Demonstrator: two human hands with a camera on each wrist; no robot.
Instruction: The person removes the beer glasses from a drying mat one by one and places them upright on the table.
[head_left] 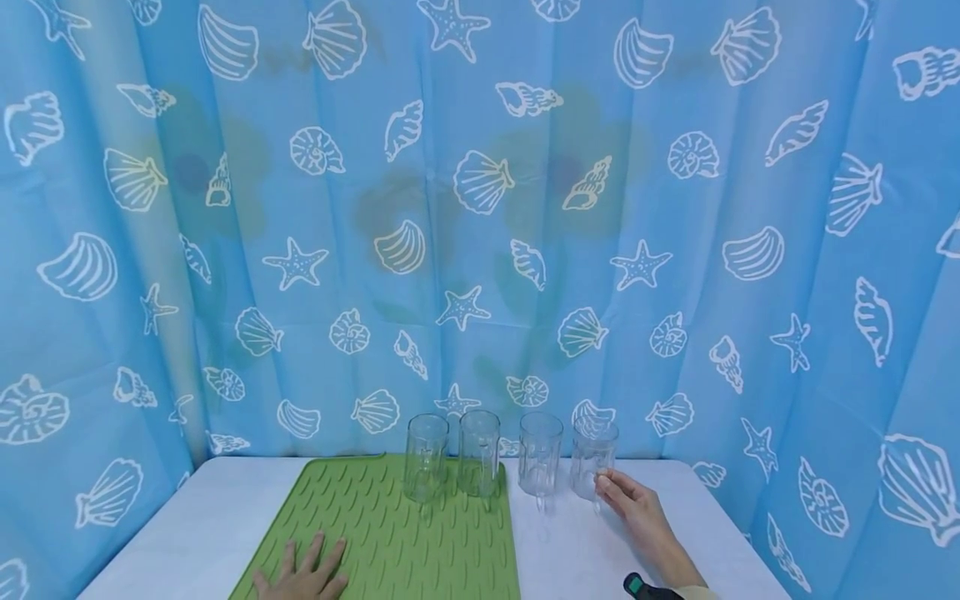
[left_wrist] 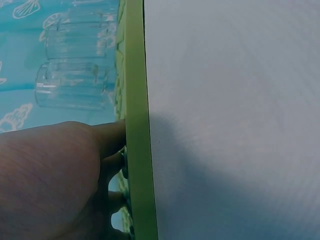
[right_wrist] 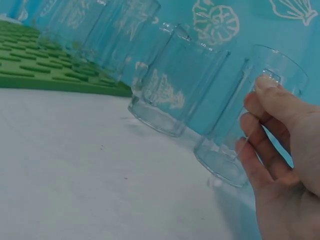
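Note:
Several clear glass mugs stand upright in a row at the far side of the table. The rightmost glass mug [head_left: 587, 454] is with my right hand [head_left: 641, 517], whose thumb and fingers pinch its handle in the right wrist view. Just left of it, another glass mug [right_wrist: 172, 95] stands on the white tabletop. Two more mugs, one glass mug [head_left: 426, 458] and its neighbour [head_left: 477, 454], stand on the far right part of a green ridged mat [head_left: 390, 542]. My left hand [head_left: 303, 577] rests on the mat's near left part, fingers spread.
A white cloth [head_left: 187, 517] covers the table beneath the mat. Behind and at both sides hangs a blue curtain [head_left: 480, 250] with white seashell and starfish prints. A dark band [head_left: 648, 587] with a green patch sits by the right wrist.

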